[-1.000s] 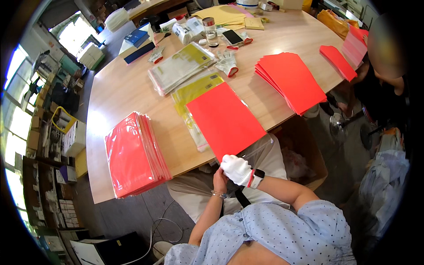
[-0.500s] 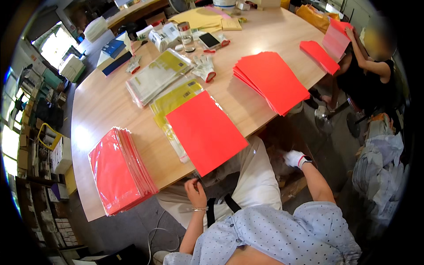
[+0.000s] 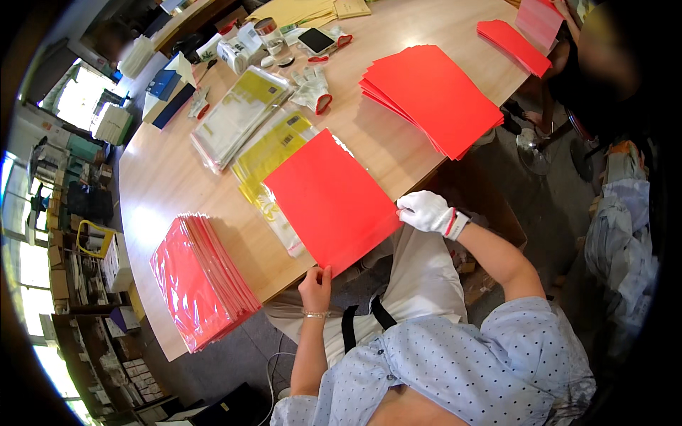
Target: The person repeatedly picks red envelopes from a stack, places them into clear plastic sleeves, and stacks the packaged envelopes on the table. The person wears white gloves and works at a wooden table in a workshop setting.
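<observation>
A red paper sheet [image 3: 332, 195] lies tilted over the table's near edge, with shiny clear plastic along its far right side; whether it is inside a sleeve I cannot tell. My bare left hand [image 3: 315, 289] pinches its near left corner between thumb and fingers. At its right corner, my right hand [image 3: 426, 211], in a white glove, closes its fingers on the edge. Clear plastic sleeves with yellow-green print [image 3: 273, 148] lie partly under the sheet. A fanned stack of red sheets [image 3: 435, 96] sits to the right. On the left is a pile of plastic-wrapped red packets [image 3: 199, 277].
Farther back lie another stack of clear sleeves [image 3: 241, 117], a white work glove [image 3: 311, 89], a phone [image 3: 316, 41] and a glass jar [image 3: 274, 41]. A blue box [image 3: 163, 84] stands at far left. Another person sits at far right beside red sheets [image 3: 513, 46].
My right hand has come up from below the table edge to the sheet's right corner. My left hand has closed on the near left corner. The whole view has shifted slightly.
</observation>
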